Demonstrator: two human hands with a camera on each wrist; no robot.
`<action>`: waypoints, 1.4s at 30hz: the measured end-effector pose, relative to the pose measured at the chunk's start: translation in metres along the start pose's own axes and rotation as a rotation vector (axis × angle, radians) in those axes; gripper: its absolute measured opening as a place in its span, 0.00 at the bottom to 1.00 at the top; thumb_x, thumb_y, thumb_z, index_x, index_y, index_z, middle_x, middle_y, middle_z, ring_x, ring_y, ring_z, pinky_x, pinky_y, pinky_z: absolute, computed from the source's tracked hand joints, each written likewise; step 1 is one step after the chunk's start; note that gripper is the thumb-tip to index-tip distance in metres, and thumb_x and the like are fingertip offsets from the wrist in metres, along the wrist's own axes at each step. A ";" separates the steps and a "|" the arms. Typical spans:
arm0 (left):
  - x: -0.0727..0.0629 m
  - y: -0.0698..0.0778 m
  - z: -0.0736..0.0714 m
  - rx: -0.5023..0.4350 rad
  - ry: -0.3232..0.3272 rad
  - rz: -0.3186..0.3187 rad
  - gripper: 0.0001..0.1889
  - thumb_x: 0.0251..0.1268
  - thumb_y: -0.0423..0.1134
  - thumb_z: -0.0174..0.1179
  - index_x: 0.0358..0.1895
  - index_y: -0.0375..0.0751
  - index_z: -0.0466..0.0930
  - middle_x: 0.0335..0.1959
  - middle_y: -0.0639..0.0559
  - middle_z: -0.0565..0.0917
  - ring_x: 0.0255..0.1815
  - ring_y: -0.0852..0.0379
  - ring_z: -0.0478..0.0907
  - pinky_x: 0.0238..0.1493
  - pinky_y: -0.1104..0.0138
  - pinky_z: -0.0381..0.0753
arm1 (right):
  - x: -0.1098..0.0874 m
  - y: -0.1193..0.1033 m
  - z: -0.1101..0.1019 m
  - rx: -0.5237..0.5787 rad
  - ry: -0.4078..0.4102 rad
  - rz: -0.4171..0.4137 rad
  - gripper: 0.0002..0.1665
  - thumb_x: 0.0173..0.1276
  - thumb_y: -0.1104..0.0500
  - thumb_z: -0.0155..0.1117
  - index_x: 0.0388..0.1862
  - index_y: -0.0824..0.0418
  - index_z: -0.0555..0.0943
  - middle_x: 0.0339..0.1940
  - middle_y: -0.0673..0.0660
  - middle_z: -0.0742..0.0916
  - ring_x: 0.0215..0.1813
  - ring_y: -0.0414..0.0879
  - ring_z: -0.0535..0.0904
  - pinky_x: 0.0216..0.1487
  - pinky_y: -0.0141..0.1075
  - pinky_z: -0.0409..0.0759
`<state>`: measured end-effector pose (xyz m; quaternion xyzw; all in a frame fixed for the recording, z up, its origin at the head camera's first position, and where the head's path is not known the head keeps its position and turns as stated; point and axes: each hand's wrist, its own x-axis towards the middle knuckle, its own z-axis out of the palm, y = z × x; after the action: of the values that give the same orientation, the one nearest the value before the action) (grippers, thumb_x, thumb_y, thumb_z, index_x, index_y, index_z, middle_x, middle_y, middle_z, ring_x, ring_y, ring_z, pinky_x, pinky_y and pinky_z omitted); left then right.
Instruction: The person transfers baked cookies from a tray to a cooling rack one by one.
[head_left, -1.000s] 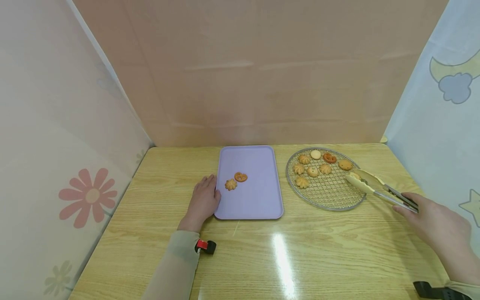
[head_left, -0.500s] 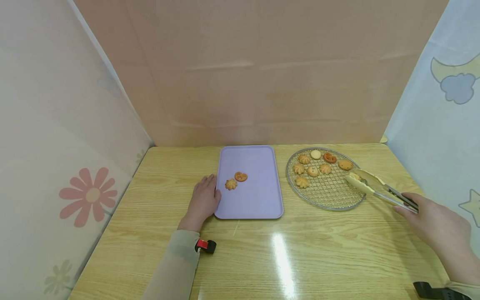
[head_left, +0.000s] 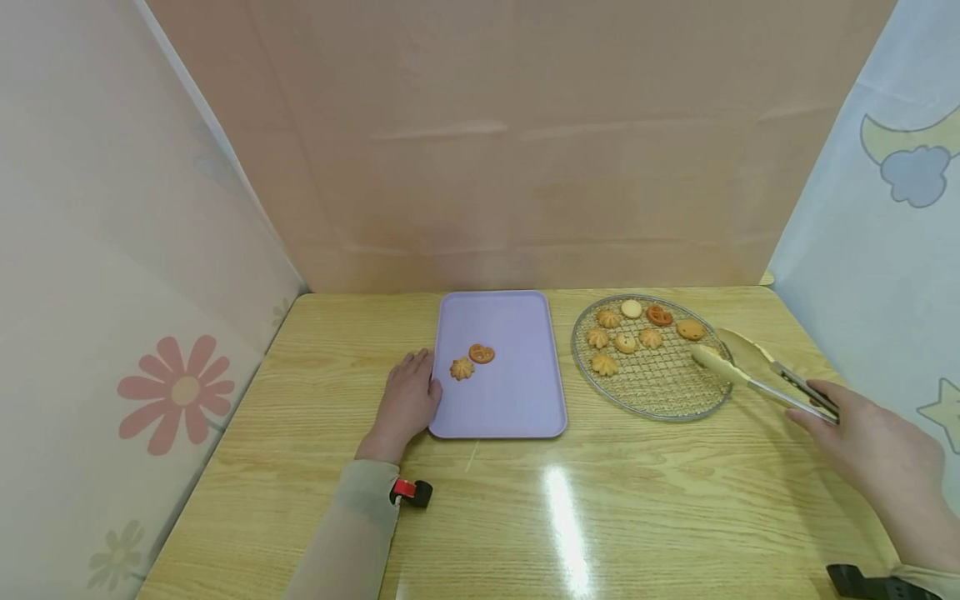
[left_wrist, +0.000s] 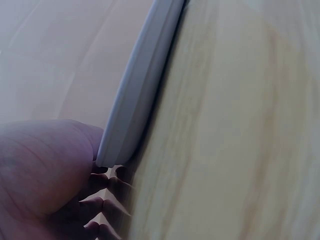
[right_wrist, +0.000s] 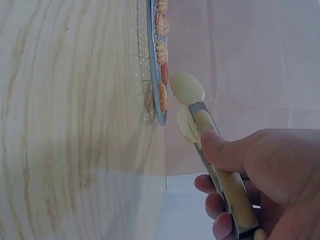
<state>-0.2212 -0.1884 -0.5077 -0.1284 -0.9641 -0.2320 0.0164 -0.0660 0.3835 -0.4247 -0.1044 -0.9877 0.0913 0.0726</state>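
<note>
My left hand (head_left: 405, 400) is at the left edge of a lilac tray (head_left: 517, 408), with its thumb over the rim and its fingers outside. On the tray lie a pretzel-shaped cookie (head_left: 482, 354) and a ridged, flower-like cookie (head_left: 462, 368). My right hand (head_left: 873, 437) grips a pair of tongs (right_wrist: 230, 185), thumb on one arm and fingers round the other. The pale tong heads stand apart over the right rim of a round wire rack (head_left: 660, 392). Whether a cookie lies behind the lower head is hard to tell.
Several cookies sit on the rack, among them a dark pretzel-shaped one (head_left: 659, 315), a pale round one (head_left: 632, 309) and a brown oval one (head_left: 691, 330). The wooden table (head_left: 495, 517) has a cloth-covered wall behind it and one on either side.
The tongs' heads have spread wider apart, the upper one shifting slightly right. Part of a cookie seen between them earlier is no longer clearly visible. My left hand and the tray stay put.
</note>
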 end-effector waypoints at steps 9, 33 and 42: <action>0.001 0.000 0.000 -0.007 0.003 -0.002 0.30 0.85 0.36 0.54 0.82 0.25 0.66 0.84 0.29 0.67 0.87 0.30 0.57 0.87 0.39 0.54 | 0.004 -0.010 -0.002 0.010 0.015 0.009 0.38 0.79 0.39 0.72 0.73 0.64 0.75 0.46 0.75 0.88 0.31 0.69 0.84 0.21 0.51 0.68; -0.001 0.001 -0.001 -0.009 0.007 -0.001 0.29 0.85 0.36 0.56 0.81 0.24 0.67 0.83 0.29 0.68 0.87 0.30 0.59 0.87 0.39 0.54 | 0.028 -0.058 0.010 0.074 0.075 -0.154 0.33 0.76 0.44 0.76 0.71 0.58 0.80 0.43 0.68 0.91 0.31 0.64 0.86 0.18 0.45 0.65; -0.001 0.000 0.000 -0.014 0.000 -0.005 0.30 0.85 0.36 0.55 0.82 0.25 0.66 0.84 0.30 0.67 0.87 0.30 0.58 0.87 0.39 0.54 | 0.036 -0.081 0.016 0.072 0.091 -0.208 0.35 0.74 0.47 0.79 0.72 0.62 0.80 0.48 0.73 0.91 0.35 0.69 0.88 0.17 0.45 0.67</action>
<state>-0.2206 -0.1888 -0.5074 -0.1259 -0.9628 -0.2388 0.0147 -0.1186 0.3111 -0.4206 -0.0025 -0.9849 0.1137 0.1302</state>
